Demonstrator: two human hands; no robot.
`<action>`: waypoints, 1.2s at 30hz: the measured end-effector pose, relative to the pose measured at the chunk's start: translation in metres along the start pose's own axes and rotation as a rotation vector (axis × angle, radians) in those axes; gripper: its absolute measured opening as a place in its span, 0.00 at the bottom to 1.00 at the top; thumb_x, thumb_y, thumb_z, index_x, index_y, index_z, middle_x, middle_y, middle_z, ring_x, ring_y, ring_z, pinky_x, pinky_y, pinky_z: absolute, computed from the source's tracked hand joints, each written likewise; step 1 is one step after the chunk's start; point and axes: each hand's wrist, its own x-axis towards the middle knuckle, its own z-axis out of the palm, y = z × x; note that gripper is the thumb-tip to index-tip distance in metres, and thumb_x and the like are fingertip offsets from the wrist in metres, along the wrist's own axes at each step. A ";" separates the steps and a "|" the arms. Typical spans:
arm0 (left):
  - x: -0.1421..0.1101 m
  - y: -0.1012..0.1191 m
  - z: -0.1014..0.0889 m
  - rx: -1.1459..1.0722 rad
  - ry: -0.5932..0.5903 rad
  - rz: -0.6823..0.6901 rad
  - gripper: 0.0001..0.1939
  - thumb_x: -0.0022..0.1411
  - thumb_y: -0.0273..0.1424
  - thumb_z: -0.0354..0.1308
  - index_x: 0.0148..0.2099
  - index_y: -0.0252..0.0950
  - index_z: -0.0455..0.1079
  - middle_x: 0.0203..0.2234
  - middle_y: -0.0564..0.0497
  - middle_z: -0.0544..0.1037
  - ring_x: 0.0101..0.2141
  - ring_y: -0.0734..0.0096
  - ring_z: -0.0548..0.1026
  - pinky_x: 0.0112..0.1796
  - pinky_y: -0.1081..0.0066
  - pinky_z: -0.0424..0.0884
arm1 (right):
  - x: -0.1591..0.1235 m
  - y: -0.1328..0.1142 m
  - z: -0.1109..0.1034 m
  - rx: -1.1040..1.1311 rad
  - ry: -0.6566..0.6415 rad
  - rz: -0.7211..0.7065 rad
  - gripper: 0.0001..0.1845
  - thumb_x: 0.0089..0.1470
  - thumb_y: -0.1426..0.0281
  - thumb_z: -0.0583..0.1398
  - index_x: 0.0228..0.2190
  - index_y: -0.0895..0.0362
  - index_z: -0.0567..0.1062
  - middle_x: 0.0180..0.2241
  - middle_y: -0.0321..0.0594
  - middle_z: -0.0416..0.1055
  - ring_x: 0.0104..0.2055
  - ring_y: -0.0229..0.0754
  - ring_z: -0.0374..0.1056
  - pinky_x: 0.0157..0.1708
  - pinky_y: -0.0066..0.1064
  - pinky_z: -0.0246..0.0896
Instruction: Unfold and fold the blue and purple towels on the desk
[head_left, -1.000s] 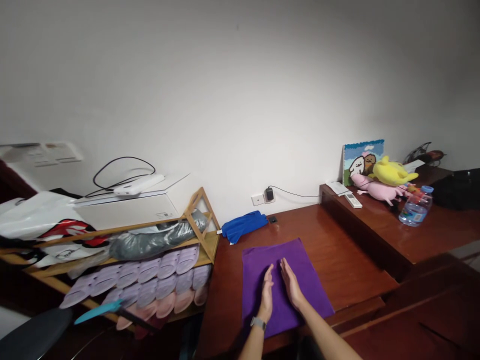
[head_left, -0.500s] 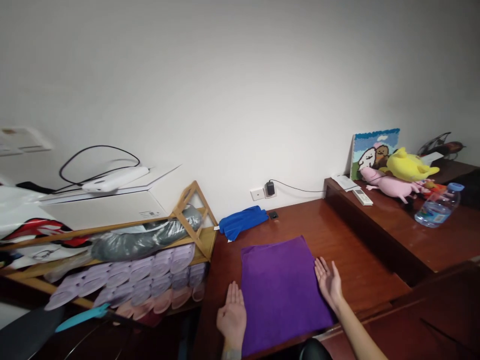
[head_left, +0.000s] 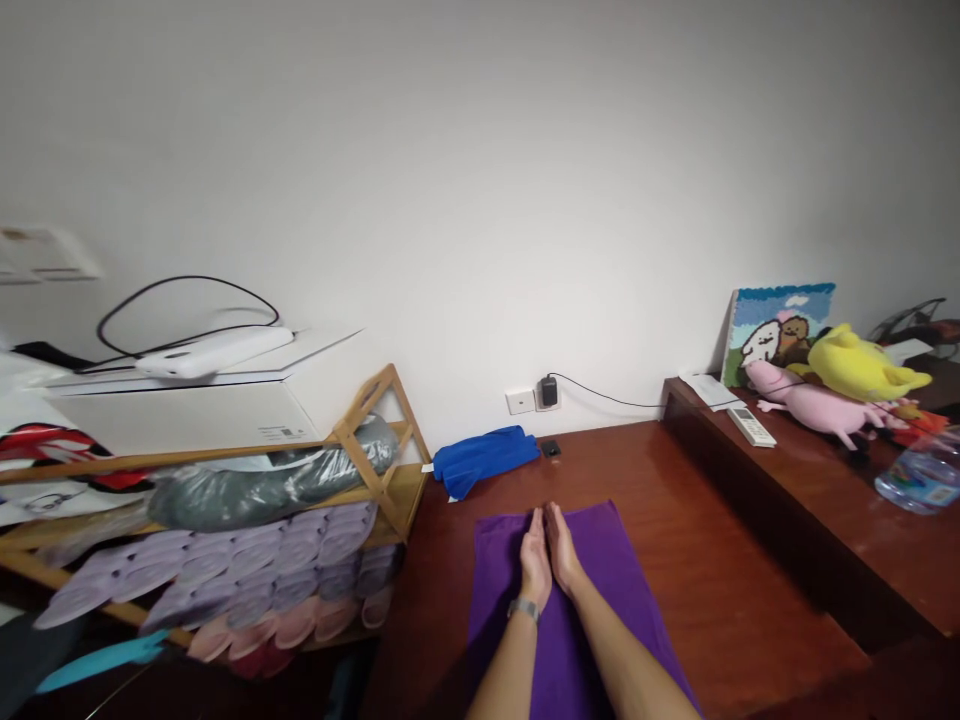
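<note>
While the cloth (head_left: 606, 560) is spread at lower centre of frame, beneath left hand (head_left: 535, 562) and right hand (head_left: 564, 558), neither clearly nearer, fingers (head_left: 553, 522) are held straight, palms facing, nothing gripped.

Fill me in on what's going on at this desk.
The person's left hand and right hand are flat and close together, palms facing, over a purple cloth spread on the brown desk. Neither is gripping the cloth. Farther back lies a bunched blue cloth.
</note>
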 end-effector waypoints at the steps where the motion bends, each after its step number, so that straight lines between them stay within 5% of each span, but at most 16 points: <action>1: 0.003 0.000 -0.007 0.008 0.010 -0.007 0.43 0.54 0.40 0.54 0.72 0.33 0.72 0.77 0.42 0.65 0.79 0.55 0.54 0.78 0.57 0.50 | 0.003 0.001 -0.004 -0.008 0.022 0.020 0.47 0.51 0.36 0.66 0.61 0.52 0.78 0.73 0.43 0.67 0.79 0.49 0.56 0.80 0.48 0.49; 5: 0.006 0.025 -0.048 0.026 0.016 -0.039 0.44 0.54 0.42 0.53 0.72 0.37 0.72 0.76 0.43 0.68 0.78 0.59 0.57 0.78 0.58 0.52 | 0.006 -0.027 -0.046 -0.043 0.067 0.048 0.47 0.57 0.33 0.57 0.64 0.52 0.76 0.73 0.46 0.66 0.78 0.49 0.59 0.79 0.48 0.53; 10: 0.013 0.099 -0.100 0.066 0.034 -0.117 0.43 0.50 0.41 0.53 0.68 0.35 0.75 0.71 0.40 0.74 0.76 0.56 0.63 0.76 0.52 0.58 | 0.012 -0.103 -0.109 -0.097 0.154 0.015 0.48 0.65 0.34 0.45 0.67 0.55 0.70 0.69 0.54 0.70 0.73 0.48 0.67 0.77 0.49 0.58; 14: 0.016 0.137 -0.103 0.255 0.102 -0.025 0.39 0.54 0.43 0.52 0.64 0.35 0.77 0.69 0.37 0.76 0.74 0.52 0.67 0.74 0.50 0.63 | 0.011 -0.135 -0.111 -0.182 0.197 -0.028 0.50 0.63 0.32 0.44 0.66 0.55 0.72 0.66 0.55 0.73 0.72 0.51 0.69 0.76 0.52 0.61; 19: -0.036 0.112 -0.092 0.464 0.052 0.095 0.29 0.62 0.44 0.57 0.60 0.37 0.80 0.65 0.36 0.80 0.71 0.49 0.72 0.76 0.47 0.60 | -0.054 -0.122 -0.110 -0.564 0.127 -0.221 0.52 0.62 0.29 0.50 0.64 0.57 0.77 0.69 0.53 0.72 0.73 0.55 0.67 0.79 0.54 0.55; 22: -0.104 0.077 -0.109 1.069 -0.237 0.266 0.23 0.70 0.42 0.58 0.62 0.44 0.82 0.65 0.43 0.81 0.70 0.50 0.73 0.75 0.45 0.62 | -0.128 -0.102 -0.138 -1.083 -0.143 -0.346 0.37 0.70 0.40 0.54 0.67 0.49 0.77 0.72 0.44 0.68 0.78 0.52 0.60 0.82 0.54 0.46; 24: -0.145 0.060 -0.124 1.528 -0.450 0.447 0.26 0.77 0.41 0.52 0.72 0.51 0.73 0.73 0.50 0.72 0.74 0.54 0.67 0.75 0.45 0.62 | -0.172 -0.089 -0.156 -1.380 -0.304 -0.407 0.32 0.74 0.48 0.53 0.72 0.44 0.70 0.75 0.39 0.62 0.80 0.51 0.54 0.82 0.54 0.46; 27: -0.177 0.052 -0.133 1.904 -0.592 0.653 0.31 0.81 0.40 0.48 0.81 0.53 0.55 0.78 0.51 0.62 0.76 0.56 0.63 0.74 0.46 0.65 | -0.205 -0.075 -0.167 -1.695 -0.398 -0.504 0.34 0.76 0.52 0.52 0.76 0.44 0.60 0.78 0.38 0.55 0.81 0.51 0.52 0.80 0.53 0.52; 31: -0.181 0.068 -0.119 2.025 -0.662 0.688 0.30 0.82 0.44 0.45 0.81 0.49 0.55 0.77 0.48 0.64 0.75 0.58 0.64 0.73 0.49 0.67 | -0.210 -0.079 -0.157 -1.857 -0.410 -0.591 0.34 0.76 0.54 0.52 0.77 0.46 0.59 0.77 0.41 0.56 0.80 0.49 0.54 0.79 0.48 0.55; 36: -0.208 0.097 -0.122 1.863 -0.691 0.537 0.33 0.79 0.50 0.52 0.81 0.53 0.57 0.79 0.49 0.60 0.78 0.55 0.60 0.76 0.46 0.59 | -0.243 -0.104 -0.166 -1.645 -0.424 -0.456 0.36 0.71 0.53 0.58 0.76 0.42 0.62 0.78 0.37 0.52 0.83 0.53 0.47 0.82 0.59 0.44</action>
